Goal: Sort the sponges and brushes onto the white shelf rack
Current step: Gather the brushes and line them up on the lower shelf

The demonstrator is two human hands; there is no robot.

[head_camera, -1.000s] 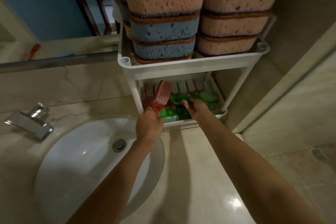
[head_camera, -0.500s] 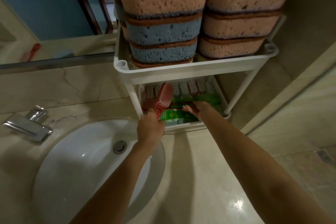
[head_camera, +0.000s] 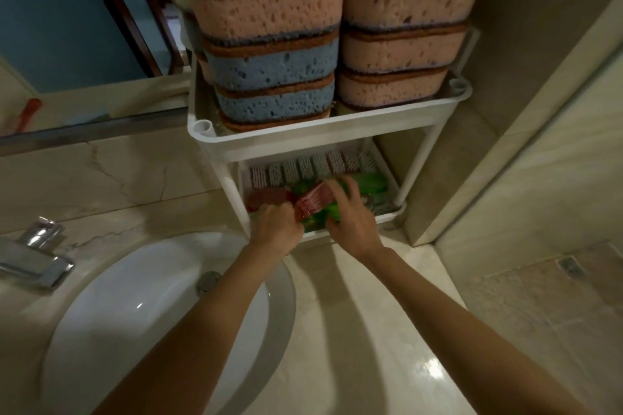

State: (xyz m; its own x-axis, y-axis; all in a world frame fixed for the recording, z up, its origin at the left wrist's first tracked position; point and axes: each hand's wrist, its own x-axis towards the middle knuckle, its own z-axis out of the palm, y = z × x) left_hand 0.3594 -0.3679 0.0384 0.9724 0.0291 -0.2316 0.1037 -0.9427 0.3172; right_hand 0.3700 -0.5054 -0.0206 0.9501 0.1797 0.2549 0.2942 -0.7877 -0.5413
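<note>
Bathroom: pale stone worktop (head_camera: 354,330) with a white sink (head_camera: 118,330), in dim light.
White shelf rack (head_camera: 320,141): stands at the worktop's back, with sponges (head_camera: 269,67) stacked on its upper tier and brushes in the lower tray.
Red brush (head_camera: 315,202): low over the front of the lower tray, lying across green brushes (head_camera: 371,182).
Left hand (head_camera: 278,229): fist closed round the red brush's handle.
Right hand (head_camera: 354,226): bent fingers over the brush's head and the green brushes; I cannot tell whether it grips or only steadies.
Handling: probably light, rigid plastic with springy bristles; the smooth handle may slip if wet.
Hold: best at the handle end.
</note>
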